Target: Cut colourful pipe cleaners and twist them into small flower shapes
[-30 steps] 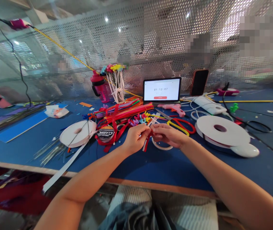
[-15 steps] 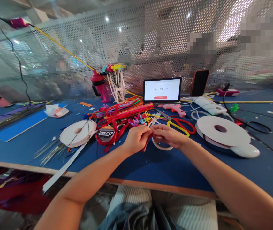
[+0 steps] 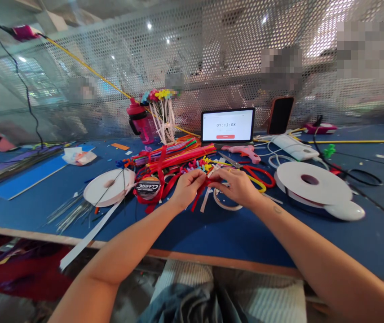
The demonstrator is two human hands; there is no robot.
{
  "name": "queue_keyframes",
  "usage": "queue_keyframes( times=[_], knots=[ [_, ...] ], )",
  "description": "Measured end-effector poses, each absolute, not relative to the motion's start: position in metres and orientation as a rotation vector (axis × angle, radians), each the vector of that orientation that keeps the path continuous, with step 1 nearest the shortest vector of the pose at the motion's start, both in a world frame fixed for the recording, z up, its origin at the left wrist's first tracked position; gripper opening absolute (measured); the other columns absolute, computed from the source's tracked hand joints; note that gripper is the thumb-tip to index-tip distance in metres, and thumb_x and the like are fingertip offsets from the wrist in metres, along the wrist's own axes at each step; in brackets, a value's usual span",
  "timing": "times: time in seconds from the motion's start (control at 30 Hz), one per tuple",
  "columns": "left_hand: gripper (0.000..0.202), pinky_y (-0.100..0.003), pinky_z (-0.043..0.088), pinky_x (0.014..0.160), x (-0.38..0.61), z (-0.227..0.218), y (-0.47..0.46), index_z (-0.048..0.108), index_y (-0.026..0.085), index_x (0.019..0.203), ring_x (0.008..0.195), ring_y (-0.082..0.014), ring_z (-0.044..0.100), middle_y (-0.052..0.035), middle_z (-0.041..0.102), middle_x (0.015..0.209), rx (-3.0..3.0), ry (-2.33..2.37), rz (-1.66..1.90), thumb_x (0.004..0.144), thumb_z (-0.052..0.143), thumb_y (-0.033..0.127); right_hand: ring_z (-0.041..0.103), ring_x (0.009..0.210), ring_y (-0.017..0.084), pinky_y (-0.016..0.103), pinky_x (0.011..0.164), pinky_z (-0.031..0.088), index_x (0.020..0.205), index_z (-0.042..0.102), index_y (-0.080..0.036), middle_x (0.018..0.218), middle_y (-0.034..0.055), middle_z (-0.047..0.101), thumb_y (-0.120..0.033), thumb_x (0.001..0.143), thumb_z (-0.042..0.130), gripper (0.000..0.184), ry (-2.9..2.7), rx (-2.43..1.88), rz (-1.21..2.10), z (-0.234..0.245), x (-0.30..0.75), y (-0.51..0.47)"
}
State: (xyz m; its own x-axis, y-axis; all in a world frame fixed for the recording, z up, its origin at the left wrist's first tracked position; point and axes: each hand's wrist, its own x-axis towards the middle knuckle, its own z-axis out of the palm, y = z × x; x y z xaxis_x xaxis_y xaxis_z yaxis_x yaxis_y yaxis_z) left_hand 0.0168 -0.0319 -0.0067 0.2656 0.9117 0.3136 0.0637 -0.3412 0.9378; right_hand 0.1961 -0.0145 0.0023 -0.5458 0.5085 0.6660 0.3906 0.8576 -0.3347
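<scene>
My left hand [image 3: 187, 187] and my right hand [image 3: 235, 186] meet over the blue table [image 3: 212, 233], both pinched on a red pipe cleaner [image 3: 199, 196] whose end hangs down to the left. A white strip [image 3: 206, 199] hangs beside it from the same pinch. A small white tape ring [image 3: 224, 204] lies under my right hand. Behind my hands lies a heap of coloured pipe cleaners [image 3: 178, 157] and small twisted pieces [image 3: 200, 166].
Red-and-yellow scissors [image 3: 255, 174] and a pink glue gun [image 3: 244, 152] lie behind my right hand. Large white ribbon reels sit left [image 3: 109, 186] and right [image 3: 313, 183]. A tablet [image 3: 227, 125] showing a timer, a phone [image 3: 280, 115] and a pink bottle [image 3: 140, 121] stand at the back by a mesh wall.
Both hands have lifted slightly and shifted away from me. The red pipe cleaner's free end now hangs further out to the left. The timer has advanced one second.
</scene>
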Motion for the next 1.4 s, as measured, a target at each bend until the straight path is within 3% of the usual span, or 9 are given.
queue_keyframes(
  times=[0.33, 0.83, 1.07, 1.3, 1.4],
  knots=[
    [0.036, -0.020, 0.025, 0.046, 0.0169, -0.0046, -0.0363, 0.047, 0.015, 0.069, 0.046, -0.0061, 0.035, 0.0047, 0.041, 0.051, 1.697, 0.898, 1.112, 0.085, 0.047, 0.047, 0.058, 0.063, 0.014, 0.023, 0.058, 0.041, 0.081, 0.058, -0.017, 0.067, 0.0028, 0.063, -0.033, 0.088, 0.051, 0.019, -2.322, -0.561, -0.141, 0.0016, 0.1991, -0.0149],
    [0.037, -0.020, 0.028, 0.052, 0.0138, -0.0027, -0.0319, 0.049, 0.014, 0.067, 0.055, -0.0071, 0.035, 0.0038, 0.039, 0.059, 1.928, 0.987, 1.062, 0.086, 0.045, 0.046, 0.058, 0.066, 0.015, 0.024, 0.060, 0.042, 0.079, 0.058, -0.017, 0.068, 0.0053, 0.062, -0.032, 0.091, 0.044, 0.024, -2.372, -0.586, -0.199, 0.0012, 0.1982, -0.0150],
    [0.033, -0.022, 0.041, 0.049, 0.0219, -0.0034, -0.0354, 0.050, 0.015, 0.079, 0.049, -0.0083, 0.050, 0.0019, 0.054, 0.064, 1.525, 0.761, 1.097, 0.083, 0.050, 0.048, 0.059, 0.064, 0.014, 0.025, 0.063, 0.043, 0.079, 0.062, -0.019, 0.070, 0.0027, 0.066, -0.031, 0.084, 0.057, 0.014, -2.111, -0.659, 0.029, 0.0042, 0.2018, -0.0131],
    [0.031, -0.017, 0.036, 0.041, 0.0196, -0.0006, -0.0377, 0.053, 0.013, 0.072, 0.043, -0.0055, 0.046, 0.0026, 0.050, 0.054, 1.465, 0.753, 1.046, 0.081, 0.056, 0.042, 0.062, 0.073, 0.014, 0.027, 0.067, 0.050, 0.097, 0.061, -0.018, 0.082, 0.0039, 0.065, -0.034, 0.080, 0.061, 0.024, -1.922, -0.634, 0.905, 0.0074, 0.1992, -0.0111],
    [0.032, -0.017, 0.035, 0.040, 0.0198, -0.0012, -0.0391, 0.054, 0.012, 0.073, 0.042, -0.0050, 0.045, 0.0024, 0.051, 0.054, 1.441, 0.746, 1.009, 0.080, 0.057, 0.043, 0.061, 0.075, 0.013, 0.027, 0.069, 0.050, 0.089, 0.062, -0.017, 0.084, 0.0036, 0.063, -0.034, 0.078, 0.064, 0.021, -1.834, -0.544, 1.131, 0.0052, 0.1946, -0.0101]
  ],
)
